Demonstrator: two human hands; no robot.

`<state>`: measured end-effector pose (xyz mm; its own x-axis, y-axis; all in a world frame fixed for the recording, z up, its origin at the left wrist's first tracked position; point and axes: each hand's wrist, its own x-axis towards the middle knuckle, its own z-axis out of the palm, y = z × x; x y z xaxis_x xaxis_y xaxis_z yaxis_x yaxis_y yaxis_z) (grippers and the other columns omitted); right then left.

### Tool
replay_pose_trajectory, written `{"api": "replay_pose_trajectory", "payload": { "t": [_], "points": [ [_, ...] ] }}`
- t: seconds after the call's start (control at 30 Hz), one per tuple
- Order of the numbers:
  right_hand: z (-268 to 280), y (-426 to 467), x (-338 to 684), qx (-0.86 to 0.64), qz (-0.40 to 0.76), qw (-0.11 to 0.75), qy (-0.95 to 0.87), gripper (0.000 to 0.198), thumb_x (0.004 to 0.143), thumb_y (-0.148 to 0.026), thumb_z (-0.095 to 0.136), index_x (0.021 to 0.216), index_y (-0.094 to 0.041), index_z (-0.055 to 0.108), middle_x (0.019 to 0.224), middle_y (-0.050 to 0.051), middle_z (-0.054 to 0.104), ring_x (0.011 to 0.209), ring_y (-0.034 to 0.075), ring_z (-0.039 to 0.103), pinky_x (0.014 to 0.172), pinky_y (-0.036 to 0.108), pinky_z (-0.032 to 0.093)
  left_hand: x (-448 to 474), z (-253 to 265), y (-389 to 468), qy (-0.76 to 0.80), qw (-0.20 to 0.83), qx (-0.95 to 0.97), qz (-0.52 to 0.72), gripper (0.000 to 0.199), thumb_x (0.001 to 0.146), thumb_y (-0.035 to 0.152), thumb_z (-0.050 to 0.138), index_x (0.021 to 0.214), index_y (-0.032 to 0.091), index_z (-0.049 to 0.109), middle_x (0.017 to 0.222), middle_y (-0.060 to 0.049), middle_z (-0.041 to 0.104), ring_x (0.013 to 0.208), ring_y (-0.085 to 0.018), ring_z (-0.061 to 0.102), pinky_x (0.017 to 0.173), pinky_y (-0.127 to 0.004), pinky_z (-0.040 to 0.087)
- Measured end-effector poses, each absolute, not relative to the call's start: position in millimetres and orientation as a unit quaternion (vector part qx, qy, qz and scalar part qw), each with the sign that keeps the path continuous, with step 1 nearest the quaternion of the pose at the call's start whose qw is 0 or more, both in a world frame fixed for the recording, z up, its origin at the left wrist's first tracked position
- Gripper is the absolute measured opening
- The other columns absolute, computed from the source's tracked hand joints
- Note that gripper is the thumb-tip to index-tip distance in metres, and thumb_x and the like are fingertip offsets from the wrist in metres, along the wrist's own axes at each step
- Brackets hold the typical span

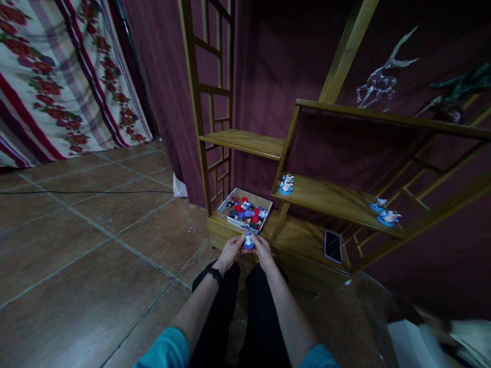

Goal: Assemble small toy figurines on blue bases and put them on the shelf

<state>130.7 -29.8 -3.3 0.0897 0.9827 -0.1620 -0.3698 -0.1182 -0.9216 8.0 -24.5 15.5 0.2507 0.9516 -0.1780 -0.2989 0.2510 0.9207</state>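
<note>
Hands (230, 250) near box (258, 200): figurines (248, 213), probably

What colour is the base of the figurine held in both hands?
The base is bluish purple, in the head view.

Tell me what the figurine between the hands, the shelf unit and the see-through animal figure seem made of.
Figurine: probably molded plastic, its purple base evenly colored; finish too small to judge.
Shelf unit: apparently varnished wood, brown with faint grain-like streaks, slight sheen.
Animal figure: glossy, clear glass or acrylic; the dark backdrop shows through.
</note>
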Motion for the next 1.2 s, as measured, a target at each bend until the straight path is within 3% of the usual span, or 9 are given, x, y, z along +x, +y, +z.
{"api": "replay_pose_trajectory", "payload": {
  "t": [0.47,0.73,1.2],
  "points": [
    [-1.2,-32.1,132.7,-0.422,0.618,0.574,-0.333,0.037,0.059,-0.046,0.070,0.079,-0.015,0.064,0.069,0.002,0.064,0.053,0.010,0.056,0.051,0.023,0.046,7.4,13.7,-24.0,0.392,0.674,0.408,0.476,0.042,0.061,0.047,0.068,0.076,0.009,0.067,0.060,-0.004,0.062,0.053,-0.011,0.054,0.057,-0.024,0.044],
    [-5.3,-30.7,134.2,-0.410,0.623,0.576,-0.334,0.034,0.059,-0.042,0.071,0.080,-0.016,0.065,0.072,0.002,0.065,0.056,0.010,0.057,0.053,0.023,0.047,4.0,7.6,-22.0,0.363,0.700,0.395,0.472,0.041,0.063,0.041,0.069,0.088,0.008,0.067,0.069,-0.007,0.065,0.054,-0.010,0.055,0.061,-0.025,0.045],
    [-2.6,-32.6,135.0,-0.406,0.623,0.578,-0.337,0.031,0.059,-0.039,0.072,0.077,-0.015,0.065,0.073,0.003,0.065,0.058,0.012,0.058,0.056,0.025,0.048,3.5,3.5,-19.6,0.362,0.706,0.381,0.474,0.036,0.063,0.033,0.072,0.088,0.008,0.068,0.074,-0.009,0.068,0.056,-0.011,0.057,0.063,-0.025,0.047]
  ]
}}
